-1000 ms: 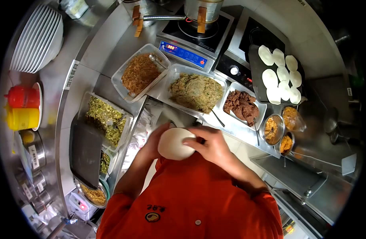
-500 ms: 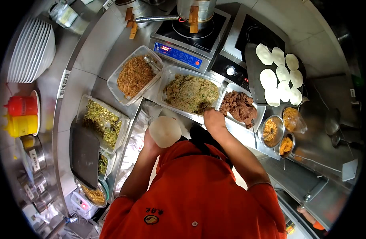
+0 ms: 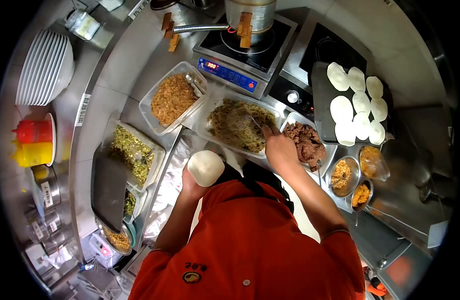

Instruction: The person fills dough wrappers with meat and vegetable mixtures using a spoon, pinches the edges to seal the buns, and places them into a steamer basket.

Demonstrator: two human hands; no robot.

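Note:
A round, pale dough wrapper (image 3: 206, 168) lies across the palm and fingers of my left hand (image 3: 191, 187), held near my waist. My right hand (image 3: 281, 150) is closed over the near right edge of a clear tub (image 3: 206, 131) of greenish-brown filling (image 3: 235, 120). From its fingers a thin metal utensil (image 3: 253, 121) reaches into that filling; its kind is hard to make out. Just right of this hand is a white tub of dark brown meat filling (image 3: 305, 142).
An orange-brown filling (image 3: 172, 100) with a scoop stands at back left, chopped greens (image 3: 132, 155) at left. Flat dough rounds (image 3: 361, 102) cover a dark board at right. Small bowls (image 3: 345, 175) sit nearer. Behind, a pot (image 3: 250, 22) rests on an induction cooker (image 3: 230, 74).
My right hand has moved forward and right, further over the greenish filling, and its utensil now shows. The filling's surface looks disturbed. My left hand still holds the wrapper, now tilted slightly differently.

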